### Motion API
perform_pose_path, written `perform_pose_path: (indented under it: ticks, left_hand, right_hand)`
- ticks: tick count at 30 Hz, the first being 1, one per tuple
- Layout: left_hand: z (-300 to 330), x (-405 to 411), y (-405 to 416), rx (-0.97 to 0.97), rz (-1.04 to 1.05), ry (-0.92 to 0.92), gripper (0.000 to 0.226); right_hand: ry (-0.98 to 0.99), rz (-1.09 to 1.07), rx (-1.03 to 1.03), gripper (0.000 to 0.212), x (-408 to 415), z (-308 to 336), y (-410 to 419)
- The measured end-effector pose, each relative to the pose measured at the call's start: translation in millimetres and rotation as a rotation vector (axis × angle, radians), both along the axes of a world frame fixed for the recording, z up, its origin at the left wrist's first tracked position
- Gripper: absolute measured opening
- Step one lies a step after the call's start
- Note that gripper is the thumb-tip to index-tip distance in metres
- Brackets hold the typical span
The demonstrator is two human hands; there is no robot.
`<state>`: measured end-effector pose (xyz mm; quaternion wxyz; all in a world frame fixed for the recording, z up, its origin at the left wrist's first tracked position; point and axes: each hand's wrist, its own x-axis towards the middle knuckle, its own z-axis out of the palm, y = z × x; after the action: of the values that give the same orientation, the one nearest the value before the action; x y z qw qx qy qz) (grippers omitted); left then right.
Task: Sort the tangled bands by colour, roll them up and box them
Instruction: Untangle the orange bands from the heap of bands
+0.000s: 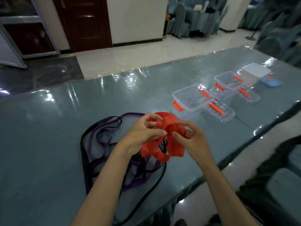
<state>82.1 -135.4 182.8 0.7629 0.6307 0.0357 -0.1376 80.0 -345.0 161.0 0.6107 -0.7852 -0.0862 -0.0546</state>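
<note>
A wide red band (164, 144) is bunched in loose coils just above the table, held between both hands. My left hand (141, 132) pinches its left side with thumb and fingers. My right hand (189, 134) grips its right side, fingers curled over a coil. Beneath and to the left lies a tangle of purple bands (104, 136) and thin black bands (84, 144), spread over the table. Strands of black show through the red coils. Three clear plastic boxes (187, 98) with orange latches stand beyond, with nothing inside them.
The table (48, 144) has a glossy grey-blue cover; its edge runs diagonally on the right. Clear lids (219, 111) lie beside the boxes. A blue object (271, 82) sits at the far end. Covered chairs stand to the right and behind.
</note>
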Motion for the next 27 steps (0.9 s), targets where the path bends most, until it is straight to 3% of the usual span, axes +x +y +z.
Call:
perform_pose_path:
  ticks: [6, 19, 24, 27]
  left_hand:
    - [-1, 42, -93, -0.045, 0.018, -0.134, 0.027]
    - [-5, 137, -358, 0.069, 0.033, -0.240, 0.017]
    - [-5, 174, -449, 0.055, 0.002, -0.214, 0.026]
    - [-7, 200, -497, 0.026, -0.032, -0.186, 0.020]
  right_hand:
    - [-0.011, -0.187, 0.240, 0.022, 25, 8, -96]
    - [-0.026, -0.319, 0.367, 0.017, 110, 1, -348]
    - [-0.054, -0.382, 0.376, 0.016, 137, -6, -434]
    - [-0.055, -0.431, 0.386, 0.016, 160, -10, -479]
